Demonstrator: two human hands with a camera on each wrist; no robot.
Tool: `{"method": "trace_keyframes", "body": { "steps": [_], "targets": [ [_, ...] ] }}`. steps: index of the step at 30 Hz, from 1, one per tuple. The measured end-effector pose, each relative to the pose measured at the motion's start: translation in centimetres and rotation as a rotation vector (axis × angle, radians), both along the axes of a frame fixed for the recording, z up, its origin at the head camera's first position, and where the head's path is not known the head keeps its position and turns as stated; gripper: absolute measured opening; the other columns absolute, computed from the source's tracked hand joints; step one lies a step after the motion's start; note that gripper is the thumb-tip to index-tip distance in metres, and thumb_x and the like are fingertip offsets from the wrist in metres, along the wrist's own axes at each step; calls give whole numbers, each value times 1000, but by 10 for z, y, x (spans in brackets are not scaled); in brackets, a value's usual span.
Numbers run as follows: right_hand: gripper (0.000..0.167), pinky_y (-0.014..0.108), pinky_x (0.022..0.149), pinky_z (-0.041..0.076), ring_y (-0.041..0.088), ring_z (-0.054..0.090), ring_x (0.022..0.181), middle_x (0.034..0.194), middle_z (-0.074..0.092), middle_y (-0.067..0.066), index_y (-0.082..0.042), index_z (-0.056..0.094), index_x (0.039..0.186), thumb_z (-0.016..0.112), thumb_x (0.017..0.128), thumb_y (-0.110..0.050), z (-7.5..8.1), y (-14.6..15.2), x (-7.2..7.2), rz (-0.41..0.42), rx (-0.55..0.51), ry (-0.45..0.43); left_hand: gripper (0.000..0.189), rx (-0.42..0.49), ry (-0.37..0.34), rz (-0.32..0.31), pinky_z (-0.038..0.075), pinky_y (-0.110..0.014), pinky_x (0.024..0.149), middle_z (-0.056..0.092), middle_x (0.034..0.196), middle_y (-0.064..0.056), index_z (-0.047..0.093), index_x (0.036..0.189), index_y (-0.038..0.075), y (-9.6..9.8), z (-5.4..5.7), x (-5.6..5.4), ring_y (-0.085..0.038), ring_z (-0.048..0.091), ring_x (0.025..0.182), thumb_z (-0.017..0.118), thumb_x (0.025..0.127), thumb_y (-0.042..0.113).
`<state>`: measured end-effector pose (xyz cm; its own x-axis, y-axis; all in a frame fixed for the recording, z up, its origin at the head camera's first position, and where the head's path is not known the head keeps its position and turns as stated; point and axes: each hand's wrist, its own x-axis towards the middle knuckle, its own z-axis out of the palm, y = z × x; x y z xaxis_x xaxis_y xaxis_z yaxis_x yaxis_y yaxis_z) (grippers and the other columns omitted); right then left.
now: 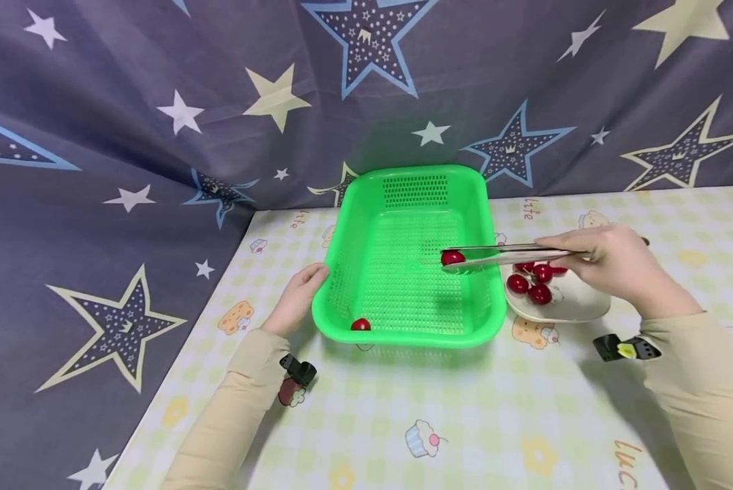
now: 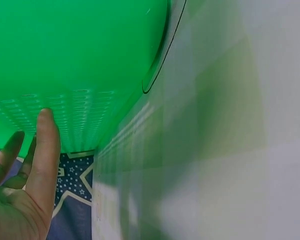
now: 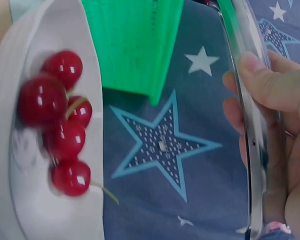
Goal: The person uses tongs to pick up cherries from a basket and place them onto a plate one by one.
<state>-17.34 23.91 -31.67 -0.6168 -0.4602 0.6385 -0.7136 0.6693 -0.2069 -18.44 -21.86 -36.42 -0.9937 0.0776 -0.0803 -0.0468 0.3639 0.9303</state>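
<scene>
My right hand point(image 1: 617, 269) grips a pair of metal tongs point(image 1: 513, 258), thumb on one side and fingers on the other in the right wrist view. Between the tongs' tips is a red cherry point(image 1: 452, 257), held above the right part of a green plastic basket point(image 1: 409, 338). Another cherry point(image 1: 361, 324) lies inside the basket at its front left, partly hidden by the rim. My left hand point(image 1: 297, 299) is at the basket's left side; the left wrist view shows its fingers point(image 2: 46, 150) fairly straight against the outer wall.
Right of the basket, below the tongs, a white dish point(image 1: 571, 309) holds several cherries point(image 3: 72, 177), some with stems. A patterned cloth point(image 1: 366, 422) covers the table. Behind and to the left hangs a dark star-print curtain point(image 1: 219, 150).
</scene>
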Motion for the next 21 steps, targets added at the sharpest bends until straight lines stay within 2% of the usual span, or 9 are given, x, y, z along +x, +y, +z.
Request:
{"method": "trace_keyframes", "body": {
  "steps": [3, 5, 7, 10, 13, 15, 18, 20, 21],
  "targets": [
    [43, 13, 51, 36, -8, 54, 68, 84, 74, 10, -11, 77, 96, 82, 57, 7, 2, 9, 3, -21, 0, -4, 42, -2, -5, 8, 28, -42, 113, 48, 133, -22, 47, 130, -6, -2, 0, 1, -31, 42, 128, 37, 103, 24],
    [46, 12, 53, 38, -22, 49, 76, 85, 74, 10, -14, 77, 97, 83, 56, 6, 4, 14, 6, -38, -8, -1, 42, -7, 3, 0, 27, -43, 113, 48, 134, -22, 47, 131, -6, -2, 0, 1, -31, 41, 129, 37, 103, 24],
    [49, 12, 53, 38, -29, 43, 80, 86, 74, 9, -17, 77, 99, 83, 56, 6, 5, 19, 7, -57, -10, 6, 42, -6, 10, -3, 27, -43, 113, 48, 134, -22, 47, 130, -6, -2, 0, 1, -31, 41, 129, 38, 103, 25],
    [52, 10, 53, 36, -32, 40, 82, 95, 72, -10, -19, 76, 100, 82, 56, 7, 6, 24, 9, -66, -22, 5, 42, -1, 15, -3, 28, -43, 113, 48, 133, -23, 48, 130, -6, -2, 1, 0, -31, 41, 128, 38, 103, 24],
    [51, 9, 51, 32, -29, 43, 79, 103, 56, -34, -18, 76, 101, 82, 58, 7, 8, 30, 13, -62, -40, -7, 41, 6, 7, 0, 28, -43, 112, 49, 133, -23, 47, 130, -6, -3, -1, 1, -31, 42, 127, 38, 103, 23],
    [49, 9, 50, 30, -27, 46, 73, 104, 51, -38, -18, 75, 103, 82, 60, 6, 9, 36, 17, -66, -42, -6, 41, 6, 4, -4, 28, -43, 113, 48, 134, -23, 47, 131, -6, -3, -1, 1, -32, 42, 128, 37, 103, 23],
    [24, 9, 47, 25, -24, 44, 65, 104, 49, -41, -18, 75, 103, 73, 80, -23, 10, 45, 21, -83, -37, 14, 42, 7, 0, -5, 28, -43, 113, 48, 135, -23, 47, 131, -6, -3, -2, 1, -32, 41, 129, 38, 103, 23],
    [33, 9, 46, 24, -23, 44, 62, 105, 48, -42, -19, 75, 103, 60, 85, -42, 9, 51, 23, -79, -47, 31, 42, 6, -3, -5, 27, -43, 113, 47, 135, -22, 46, 131, -6, -3, -1, 1, -32, 40, 130, 37, 103, 24],
    [42, 9, 45, 24, -26, 44, 67, 105, 48, -43, -20, 75, 103, 53, 84, -51, 8, 54, 24, -75, -59, 37, 42, 7, -4, -7, 27, -43, 114, 47, 136, -22, 46, 131, -6, -3, -1, 1, -32, 40, 130, 37, 103, 24]
  ]
}}
